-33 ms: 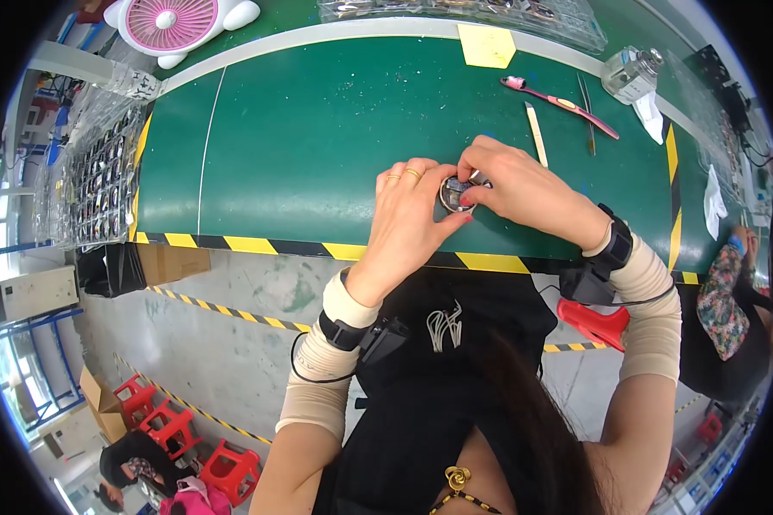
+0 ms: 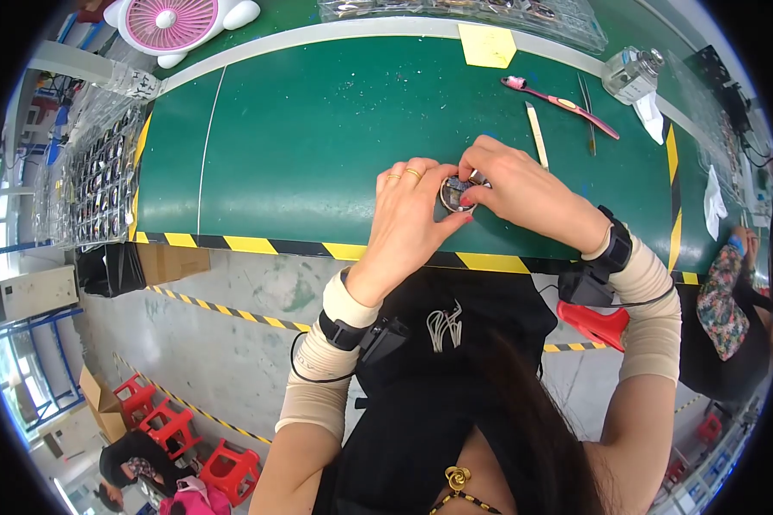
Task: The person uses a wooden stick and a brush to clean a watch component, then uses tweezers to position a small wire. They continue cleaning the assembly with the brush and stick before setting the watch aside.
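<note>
Near the front edge of the green work mat, my left hand (image 2: 408, 213) grips the left side of a small round watch case (image 2: 455, 194) between thumb and fingers. The case has a pale metal rim and dark, circuit-like parts inside. My right hand (image 2: 524, 189) closes over its right side, with the thumb tip at the inside of the rim. A small shiny metal piece (image 2: 478, 178) shows between the right fingers; its kind is hidden by them. Just beyond my right hand lie a cream-coloured flat stick (image 2: 537, 136), a pink toothbrush (image 2: 567, 106) and thin tweezers (image 2: 587, 116).
A glass bottle (image 2: 632, 75) stands at the far right beside a white tissue (image 2: 649, 117). Yellow paper (image 2: 487, 45) lies at the back edge. Clear trays of parts (image 2: 103, 184) stand at left, a pink fan (image 2: 167, 24) at far left. Another person's sleeve (image 2: 723, 300) shows at right.
</note>
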Tool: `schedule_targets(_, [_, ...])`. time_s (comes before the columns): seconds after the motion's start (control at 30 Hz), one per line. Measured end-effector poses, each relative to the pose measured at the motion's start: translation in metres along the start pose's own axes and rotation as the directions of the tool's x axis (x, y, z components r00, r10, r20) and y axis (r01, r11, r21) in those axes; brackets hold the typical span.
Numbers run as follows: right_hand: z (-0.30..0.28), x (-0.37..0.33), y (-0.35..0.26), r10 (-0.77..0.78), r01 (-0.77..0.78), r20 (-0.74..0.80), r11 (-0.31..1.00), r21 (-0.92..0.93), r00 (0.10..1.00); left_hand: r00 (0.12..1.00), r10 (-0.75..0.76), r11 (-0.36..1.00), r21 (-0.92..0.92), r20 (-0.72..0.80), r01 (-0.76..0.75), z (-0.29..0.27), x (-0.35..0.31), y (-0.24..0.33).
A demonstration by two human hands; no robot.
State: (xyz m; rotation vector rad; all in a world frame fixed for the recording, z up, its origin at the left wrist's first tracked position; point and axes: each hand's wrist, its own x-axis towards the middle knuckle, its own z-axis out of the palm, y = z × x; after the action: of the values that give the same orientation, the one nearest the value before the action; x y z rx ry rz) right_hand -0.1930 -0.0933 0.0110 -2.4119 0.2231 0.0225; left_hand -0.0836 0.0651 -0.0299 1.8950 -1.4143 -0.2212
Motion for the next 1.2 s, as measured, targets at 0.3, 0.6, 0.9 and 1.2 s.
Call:
schedule_targets(0.3, [0.009,-0.004,-0.005,0.006,-0.014,-0.077,0.994,-0.107,0.997,1.000,-0.001,1.000,-0.001,-0.009,0.001,0.001,-0.003,-0.001])
schedule_targets(0.6, [0.030,-0.013,-0.010,-0.163,0.058,-0.215,0.904,-0.424,0.963,0.997,0.017,1.000,0.026,-0.076,-0.015,0.006,0.000,-0.003])
schedule_targets(0.9, [0.014,-0.001,-0.005,0.045,-0.053,-0.134,0.997,-0.060,0.990,0.999,0.009,1.000,0.021,-0.050,-0.007,0.006,-0.001,-0.004])
schedule_targets(1.2, [-0.001,0.013,0.013,-0.149,0.139,-0.123,0.987,-0.085,0.981,1.000,0.026,1.000,0.004,-0.007,-0.026,-0.001,0.002,-0.005])
